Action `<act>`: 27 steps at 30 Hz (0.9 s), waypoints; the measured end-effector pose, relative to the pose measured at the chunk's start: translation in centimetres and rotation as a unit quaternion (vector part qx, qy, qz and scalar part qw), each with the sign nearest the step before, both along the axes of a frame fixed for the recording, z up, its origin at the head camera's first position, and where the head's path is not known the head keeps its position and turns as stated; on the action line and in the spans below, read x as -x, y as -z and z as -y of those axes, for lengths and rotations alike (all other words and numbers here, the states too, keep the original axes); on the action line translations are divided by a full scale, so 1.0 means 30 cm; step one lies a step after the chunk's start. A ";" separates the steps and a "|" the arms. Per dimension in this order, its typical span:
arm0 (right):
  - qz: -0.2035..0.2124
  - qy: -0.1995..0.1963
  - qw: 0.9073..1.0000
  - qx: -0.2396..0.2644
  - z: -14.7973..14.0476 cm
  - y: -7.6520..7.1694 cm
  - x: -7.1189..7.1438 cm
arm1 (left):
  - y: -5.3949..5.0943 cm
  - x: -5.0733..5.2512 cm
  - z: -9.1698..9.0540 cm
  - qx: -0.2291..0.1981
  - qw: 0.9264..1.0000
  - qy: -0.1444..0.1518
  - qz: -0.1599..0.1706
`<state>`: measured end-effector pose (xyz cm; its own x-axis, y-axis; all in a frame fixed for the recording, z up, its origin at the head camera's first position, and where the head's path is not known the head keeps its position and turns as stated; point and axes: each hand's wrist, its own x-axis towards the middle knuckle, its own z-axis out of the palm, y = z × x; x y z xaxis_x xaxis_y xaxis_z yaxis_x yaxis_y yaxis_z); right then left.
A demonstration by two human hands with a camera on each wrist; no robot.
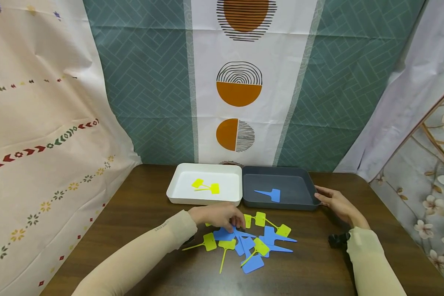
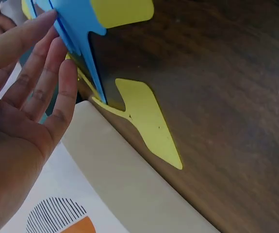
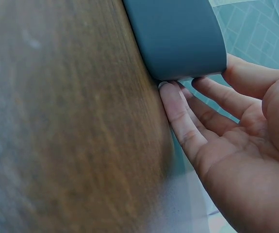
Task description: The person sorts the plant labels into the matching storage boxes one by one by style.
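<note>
My left hand [image 1: 222,216] reaches down over a loose pile of T-shaped plant tags. Its fingertips touch or nearly touch a blue plant tag [image 1: 225,234]; in the left wrist view the fingers are extended beside several blue tags [image 2: 76,24]. A yellow plant tag [image 2: 146,119] lies near that hand. My right hand [image 1: 336,203] rests against the right end of the dark grey tray [image 1: 281,204], its fingertips touching the end wall [image 3: 183,39]. One blue tag [image 1: 275,195] lies in that tray.
A white tray [image 1: 203,201] stands left of the grey one, side by side, with yellow tags [image 1: 214,188] inside. More yellow tags [image 1: 227,244] and blue tags [image 1: 252,264] overlap on the brown table [image 1: 163,275]. Patterned curtains [image 1: 151,82] hang behind the table.
</note>
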<state>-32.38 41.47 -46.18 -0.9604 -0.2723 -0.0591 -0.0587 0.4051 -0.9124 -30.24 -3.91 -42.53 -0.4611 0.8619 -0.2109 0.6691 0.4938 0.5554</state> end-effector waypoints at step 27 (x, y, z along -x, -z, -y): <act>-0.002 0.000 1.000 -0.008 -0.003 0.005 0.000 | -0.033 0.006 0.010 0.019 1.000 0.013 -0.009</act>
<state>-32.40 41.56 -46.33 -0.9604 -0.2719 -0.0605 -0.0619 0.4202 -0.9053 -30.44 -4.20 -41.54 -0.4423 0.8653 -0.2359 0.6922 0.4966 0.5237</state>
